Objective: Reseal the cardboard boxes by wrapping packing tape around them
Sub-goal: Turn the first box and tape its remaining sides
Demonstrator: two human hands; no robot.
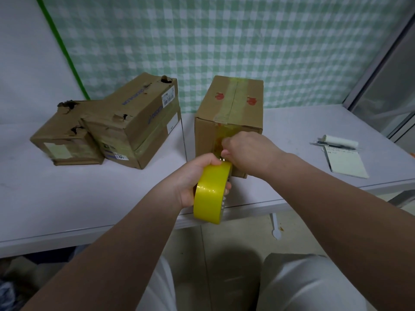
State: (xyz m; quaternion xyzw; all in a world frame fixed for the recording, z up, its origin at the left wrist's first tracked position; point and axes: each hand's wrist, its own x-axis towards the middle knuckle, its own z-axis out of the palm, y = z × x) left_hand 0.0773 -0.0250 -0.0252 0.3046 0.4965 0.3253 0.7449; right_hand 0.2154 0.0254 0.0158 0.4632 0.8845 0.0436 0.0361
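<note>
At frame centre the left hand (190,176) gripped the yellow tape roll (211,194) just before the upright box (238,99), its top seam and front face already taped. The right hand (244,151) curled against the strip (224,133) there, its hold unclear; next the strip probably needed cutting and pressing flat

The pale worktop (67,198) carries 3 boxes: a torn flat box (65,140) at left, a bigger box (143,122) leaning on it, a taped box (231,104) upright near the front edge. At right lie a notepad (347,162), pen (334,145) and paper roll (341,141).
</note>
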